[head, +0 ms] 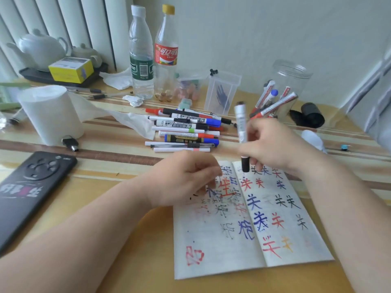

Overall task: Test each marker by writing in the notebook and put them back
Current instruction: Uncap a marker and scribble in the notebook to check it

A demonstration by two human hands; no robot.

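Observation:
An open notebook (249, 248) lies on the table, both pages covered with red, blue and black characters. My right hand (273, 144) grips a white marker (241, 123) held upright over the top of the right page, its black cap end pointing down. My left hand (186, 176) rests with curled fingers on the top of the left page; whether it holds anything I cannot tell. Behind the notebook lies a pile of several markers (186, 130). A clear plastic jar (285, 87) on its side holds several more markers.
A black phone (31, 187) lies at the left, a tissue roll (53, 113) behind it. Two plastic bottles (141, 53), a clear box (222, 92), a teapot tray (42, 75) and a black roll (311, 115) stand along the back.

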